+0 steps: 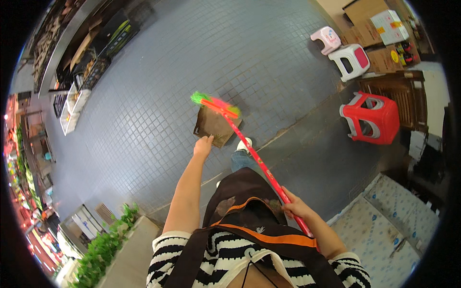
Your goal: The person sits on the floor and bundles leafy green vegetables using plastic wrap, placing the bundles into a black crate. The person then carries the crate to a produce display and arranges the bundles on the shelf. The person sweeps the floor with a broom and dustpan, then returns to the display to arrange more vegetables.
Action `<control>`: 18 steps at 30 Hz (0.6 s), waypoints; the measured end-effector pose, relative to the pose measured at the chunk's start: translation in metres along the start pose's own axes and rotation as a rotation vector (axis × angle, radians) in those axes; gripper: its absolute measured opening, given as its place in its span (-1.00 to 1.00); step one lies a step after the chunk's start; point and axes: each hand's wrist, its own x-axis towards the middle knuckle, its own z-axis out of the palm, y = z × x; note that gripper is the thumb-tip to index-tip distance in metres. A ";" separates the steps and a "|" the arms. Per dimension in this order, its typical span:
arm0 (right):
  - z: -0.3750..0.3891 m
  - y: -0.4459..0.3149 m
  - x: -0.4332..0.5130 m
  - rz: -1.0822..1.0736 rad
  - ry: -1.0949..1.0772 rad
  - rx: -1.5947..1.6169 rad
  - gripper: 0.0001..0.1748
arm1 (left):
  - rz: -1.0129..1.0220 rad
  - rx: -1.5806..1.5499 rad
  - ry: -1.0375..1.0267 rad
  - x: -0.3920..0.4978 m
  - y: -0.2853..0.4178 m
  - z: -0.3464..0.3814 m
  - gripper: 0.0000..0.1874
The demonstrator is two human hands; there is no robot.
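Observation:
My right hand (297, 206) grips the red handle of a broom (256, 157), low at my right side. The broom's head, with green, pink and yellow bristles blurred by motion, is raised over a worn brown dustpan or shallow box (212, 126). At the near edge of that container is my left hand (204, 145), its fingers closed on what looks like its rim; the exact hold is hard to make out. A white shoe shows just right of the container.
A red plastic stool (374, 117), a white stool (349, 61) and a small pink stool (327, 39) stand at the right, near cardboard boxes (383, 59). Crates (74, 108) line the left. Leafy plants (104, 252) border a ledge at lower left. The tiled floor has a raised edge.

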 end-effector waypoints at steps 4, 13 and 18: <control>0.017 -0.042 -0.010 -0.050 0.016 -0.101 -0.04 | -0.100 -0.172 0.068 -0.030 -0.017 -0.019 -0.50; 0.089 -0.117 0.192 -0.326 0.336 -0.521 -0.06 | -0.117 -0.188 0.128 -0.112 -0.089 -0.021 -0.49; 0.138 0.052 0.134 -0.096 0.255 -0.573 -0.02 | -0.121 -0.182 0.149 -0.141 -0.155 -0.015 -0.51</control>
